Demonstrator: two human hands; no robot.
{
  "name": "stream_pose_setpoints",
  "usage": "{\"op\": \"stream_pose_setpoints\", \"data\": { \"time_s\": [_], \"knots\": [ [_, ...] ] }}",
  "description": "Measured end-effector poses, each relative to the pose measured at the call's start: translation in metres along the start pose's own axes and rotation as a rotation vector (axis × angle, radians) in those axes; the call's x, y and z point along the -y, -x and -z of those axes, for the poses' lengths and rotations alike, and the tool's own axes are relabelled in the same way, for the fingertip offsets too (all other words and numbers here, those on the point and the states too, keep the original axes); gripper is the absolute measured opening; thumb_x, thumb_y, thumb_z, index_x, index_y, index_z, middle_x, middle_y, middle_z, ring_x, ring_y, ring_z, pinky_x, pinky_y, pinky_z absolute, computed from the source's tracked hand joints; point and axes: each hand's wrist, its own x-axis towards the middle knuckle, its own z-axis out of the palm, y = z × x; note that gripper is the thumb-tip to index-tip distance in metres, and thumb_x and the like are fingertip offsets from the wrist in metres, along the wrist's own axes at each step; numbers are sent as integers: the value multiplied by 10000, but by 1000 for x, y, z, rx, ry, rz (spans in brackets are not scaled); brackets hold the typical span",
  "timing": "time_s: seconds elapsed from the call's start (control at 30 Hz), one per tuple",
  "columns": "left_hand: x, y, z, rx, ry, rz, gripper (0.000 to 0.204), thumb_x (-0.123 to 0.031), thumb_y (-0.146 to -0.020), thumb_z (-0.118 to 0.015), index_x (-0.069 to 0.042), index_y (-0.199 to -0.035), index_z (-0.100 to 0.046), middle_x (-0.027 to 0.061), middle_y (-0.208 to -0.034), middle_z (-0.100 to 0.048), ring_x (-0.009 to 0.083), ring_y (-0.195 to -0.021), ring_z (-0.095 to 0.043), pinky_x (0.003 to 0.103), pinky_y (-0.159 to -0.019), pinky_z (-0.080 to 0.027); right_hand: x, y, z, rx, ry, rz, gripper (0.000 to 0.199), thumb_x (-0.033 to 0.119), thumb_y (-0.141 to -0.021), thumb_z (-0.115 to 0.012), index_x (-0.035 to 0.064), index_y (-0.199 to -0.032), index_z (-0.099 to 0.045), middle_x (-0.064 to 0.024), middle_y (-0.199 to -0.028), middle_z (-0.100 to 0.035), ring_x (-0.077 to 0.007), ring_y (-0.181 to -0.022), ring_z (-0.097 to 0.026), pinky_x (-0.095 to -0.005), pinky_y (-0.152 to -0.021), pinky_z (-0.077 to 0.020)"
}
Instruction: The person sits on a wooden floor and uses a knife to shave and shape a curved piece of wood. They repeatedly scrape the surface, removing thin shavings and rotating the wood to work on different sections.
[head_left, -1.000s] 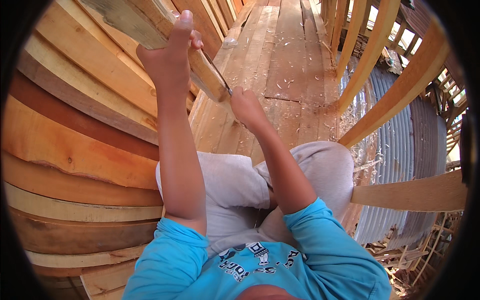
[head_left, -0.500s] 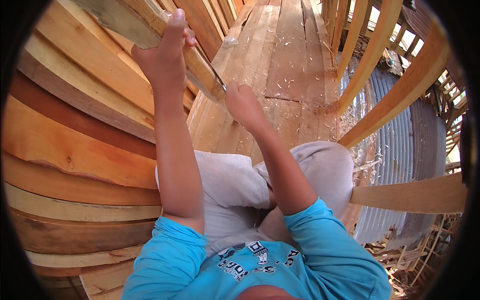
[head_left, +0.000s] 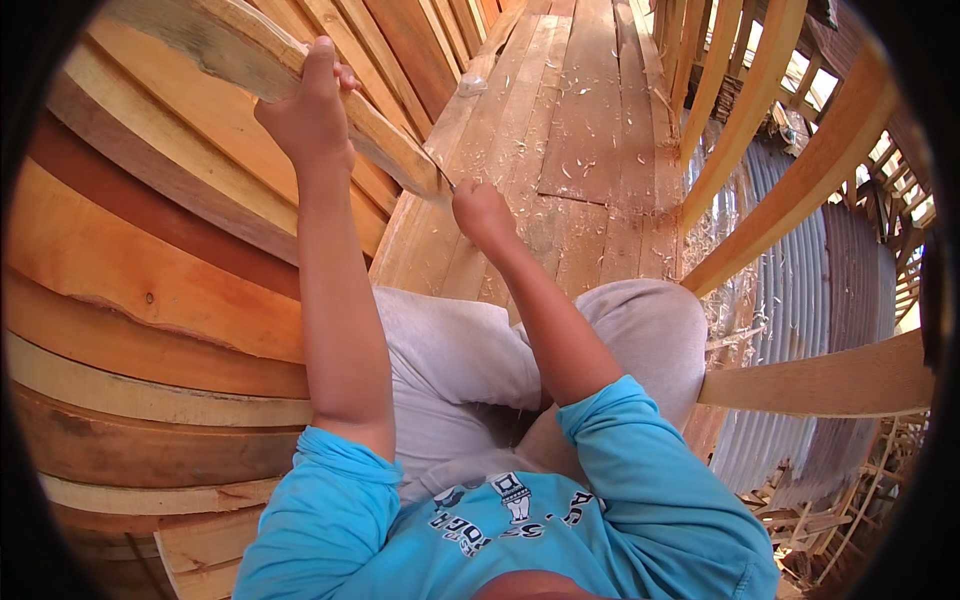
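Note:
A long wooden plank (head_left: 384,148) slants from the upper left down toward the middle, its narrow edge turned up. My left hand (head_left: 315,112) is closed around that plank, the thumb lying along its upper edge. Near the plank's lower end is my right hand (head_left: 482,213), closed in a fist on a thin metal tool (head_left: 446,178). Only a short dark shaft of the tool shows, reaching from the fist to the plank's edge; its handle is hidden in my fingers, and I cannot tell its exact kind.
Upright boards (head_left: 150,300) line the left side. Wood shavings lie over the plank floor (head_left: 580,150), with a small clear item (head_left: 471,86) beside the boards. Wooden posts (head_left: 790,200) stand at the right, before corrugated metal sheets (head_left: 790,300). My bent legs (head_left: 640,330) are below my hands.
Left hand and plank sit slightly lower and farther left in the picture. My right fist is a little lower, and less of the tool's shaft shows.

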Motion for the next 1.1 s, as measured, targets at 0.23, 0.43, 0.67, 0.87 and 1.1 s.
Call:
{"op": "stream_pose_setpoints", "data": {
  "time_s": [0.23, 0.43, 0.67, 0.87, 1.1],
  "knots": [
    [-14, 26, 17, 128, 112, 15, 145, -72, -841, -654, -30, -890, -524, 29, -648, -494, 142, -557, -496, 310, -558, -445, 34, 39, 30, 134, 6, 164, 504, 319, -923, -341, -64, -1005, -658, -320, -1034, -635, -472, -1019, -602, -500, -901, -461],
    [-9, 31, -5, 129, 115, -16, 136, -35, -832, -668, -25, -903, -553, 40, -659, -554, 129, -527, -527, 279, -512, -450, -2, 12, 19, 65, -65, -31, 543, 349, -929, -328, -79, -1003, -653, -332, -1033, -630, -474, -1026, -599, -504, -918, -446],
    [-1, 12, -7, 55, 47, 6, 156, -59, -851, -656, -48, -934, -524, 21, -655, -504, 126, -548, -497, 283, -547, -435, -37, -15, -6, 9, 30, 50, 566, 369, -926, -320, -88, -1003, -644, -349, -1049, -613, -482, -1053, -583, -505, -934, -437],
    [-18, 38, -7, 171, 97, 62, 177, -81, -837, -672, -54, -934, -526, 24, -650, -498, 113, -549, -495, 276, -544, -431, 66, 53, 60, 114, 38, 127, 515, 327, -928, -332, -82, -1003, -636, -341, -1032, -613, -499, -1015, -584, -505, -917, -447],
    [-12, 29, -16, 200, 131, 91, 176, -91, -841, -681, -57, -927, -532, 16, -646, -502, 113, -549, -501, 264, -541, -430, -114, -38, 1, 171, 162, -39, 471, 285, -927, -350, -60, -1029, -653, -313, -993, -639, -444, -963, -638, -478, -840, -493]
  ]
}}
